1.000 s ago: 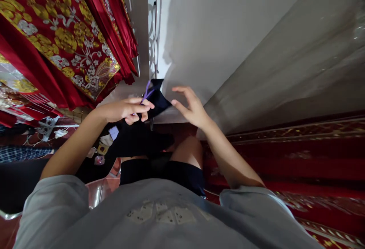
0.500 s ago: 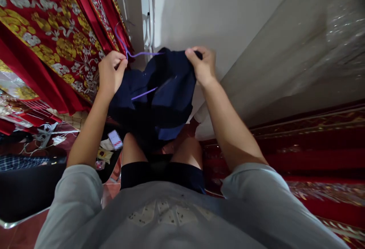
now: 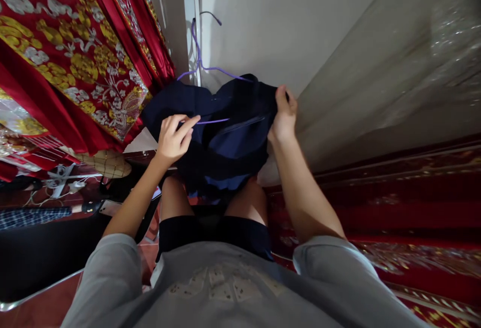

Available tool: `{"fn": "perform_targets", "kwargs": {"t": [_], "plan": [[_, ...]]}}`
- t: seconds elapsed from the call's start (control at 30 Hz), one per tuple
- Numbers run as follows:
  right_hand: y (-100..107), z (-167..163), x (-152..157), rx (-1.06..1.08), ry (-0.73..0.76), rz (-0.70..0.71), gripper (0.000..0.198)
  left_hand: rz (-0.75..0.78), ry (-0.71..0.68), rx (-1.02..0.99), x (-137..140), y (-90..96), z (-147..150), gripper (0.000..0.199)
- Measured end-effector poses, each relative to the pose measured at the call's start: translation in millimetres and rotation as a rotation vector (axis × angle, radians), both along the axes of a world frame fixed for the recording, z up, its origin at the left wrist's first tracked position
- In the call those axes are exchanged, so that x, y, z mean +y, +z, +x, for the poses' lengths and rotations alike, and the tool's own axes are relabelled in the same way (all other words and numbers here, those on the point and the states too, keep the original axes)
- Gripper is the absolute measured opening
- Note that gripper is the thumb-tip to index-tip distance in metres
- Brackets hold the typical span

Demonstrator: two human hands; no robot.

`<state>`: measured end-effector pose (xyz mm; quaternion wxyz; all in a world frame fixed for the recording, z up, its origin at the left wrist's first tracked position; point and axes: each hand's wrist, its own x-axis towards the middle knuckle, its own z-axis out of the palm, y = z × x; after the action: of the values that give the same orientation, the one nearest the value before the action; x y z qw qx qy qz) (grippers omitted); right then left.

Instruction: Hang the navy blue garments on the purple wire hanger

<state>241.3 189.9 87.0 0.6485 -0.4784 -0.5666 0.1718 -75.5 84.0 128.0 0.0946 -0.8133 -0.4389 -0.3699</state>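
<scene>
A dark navy garment (image 3: 240, 142) is spread on a thin purple hanger (image 3: 221, 71) in front of me. The hanger's neck and curved hook rise above the neckline, and its lower bar shows through the opening. My right hand (image 3: 284, 115) grips the garment at its upper right corner, thumb on the near side. My left hand (image 3: 176, 136) is before the garment's left half, its index finger stretched to the end of the purple bar and its thumb apart. Whether that fingertip touches the bar is unclear.
Red cloth with gold and silver embroidery (image 3: 101, 57) hangs at left. A pale wall (image 3: 270, 22) stands ahead, with clear plastic sheeting (image 3: 394, 77) on the right. A black seat (image 3: 41, 253), cables (image 3: 58, 180) and another person's plaid-clad leg (image 3: 33, 216) are at lower left.
My left hand has let go of the hanger's neck and moved down and right to the lower bar. The garment, hanger and right hand have shifted right, and the hanger stands more upright.
</scene>
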Motion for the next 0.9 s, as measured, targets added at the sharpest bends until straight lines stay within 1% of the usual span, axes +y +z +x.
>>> {"fn": "perform_targets", "kwargs": {"t": [0.03, 0.07, 0.1, 0.17, 0.2, 0.27, 0.33, 0.37, 0.43, 0.5, 0.57, 0.63, 0.67, 0.7, 0.73, 0.77, 0.8, 0.83, 0.87, 0.9], "plan": [[-0.7, -4.3, 0.7, 0.040, -0.008, -0.017, 0.068, 0.013, 0.015, -0.009, -2.0, -8.0, 2.4, 0.037], [-1.4, -7.8, 2.7, 0.119, -0.008, -0.028, 0.067, -0.007, 0.007, -0.009, -4.4, -15.6, 4.9, 0.036], [-2.6, -10.5, 5.9, 0.175, -0.015, -0.037, 0.066, -0.059, -0.019, 0.000, -7.0, -22.9, 7.6, 0.037], [-7.2, -13.4, 13.4, 0.269, -0.009, -0.058, 0.065, -0.235, -0.063, 0.033, -11.3, -36.5, 13.5, 0.041], [-10.2, -14.0, 16.9, 0.307, -0.003, -0.067, 0.064, -0.339, -0.050, 0.054, -12.2, -42.6, 16.8, 0.044], [-16.0, -14.2, 22.0, 0.341, 0.016, -0.078, 0.063, -0.532, 0.066, 0.104, -10.1, -53.5, 23.2, 0.053], [-19.2, -14.3, 23.8, 0.310, 0.041, -0.084, 0.058, -0.675, 0.193, 0.176, -4.0, -62.9, 29.1, 0.059], [-19.6, -14.3, 23.3, 0.291, 0.047, -0.085, 0.057, -0.721, 0.230, 0.203, -0.8, -67.2, 31.7, 0.056], [-18.7, -14.6, 19.2, 0.274, 0.022, -0.080, 0.054, -0.764, 0.252, 0.202, 1.9, -76.2, 36.5, 0.040], [-17.5, -15.4, 8.7, 0.278, -0.071, -0.051, 0.050, -0.748, 0.247, 0.108, -3.7, -86.4, 41.8, 0.030], [-18.6, -18.4, -10.9, 0.282, -0.217, 0.011, 0.043, -0.707, 0.215, -0.054, -17.8, -98.0, 48.1, 0.030], [-23.9, -26.8, -40.2, 0.281, -0.359, 0.080, 0.034, -0.689, 0.125, -0.271, -36.0, -110.0, 54.6, 0.026], [-28.5, -33.8, -57.8, 0.282, -0.404, 0.099, 0.029, -0.694, 0.068, -0.385, -44.8, -115.5, 57.6, 0.025], [-34.2, -42.8, -76.4, 0.291, -0.404, 0.095, 0.025, -0.698, 0.021, -0.492, -52.5, -120.3, 60.3, 0.024], [-41.0, -53.5, -95.1, 0.318, -0.366, 0.077, 0.022, -0.696, -0.015, -0.582, -58.8, -124.1, 62.7, 0.024], [-48.2, -65.4, -113.2, 0.343, -0.266, 0.029, 0.020, -0.691, -0.039, -0.650, -63.4, -126.5, 64.6, 0.024], [-55.5, -77.8, -129.6, 0.345, -0.108, -0.057, 0.020, -0.684, -0.056, -0.692, -66.6, -127.6, 66.2, 0.025], [-62.4, -89.6, -143.7, 0.309, 0.080, -0.174, 0.021, -0.677, -0.070, -0.717, -68.6, -127.1, 67.6, 0.024], [-68.4, -100.0, -154.8, 0.257, 0.220, -0.271, 0.022, -0.677, -0.092, -0.734, -69.9, -125.3, 68.9, 0.023], [-73.1, -108.3, -162.7, 0.218, 0.317, -0.341, 0.022, -0.685, -0.119, -0.753, -70.9, -122.4, 70.2, 0.026]]}}
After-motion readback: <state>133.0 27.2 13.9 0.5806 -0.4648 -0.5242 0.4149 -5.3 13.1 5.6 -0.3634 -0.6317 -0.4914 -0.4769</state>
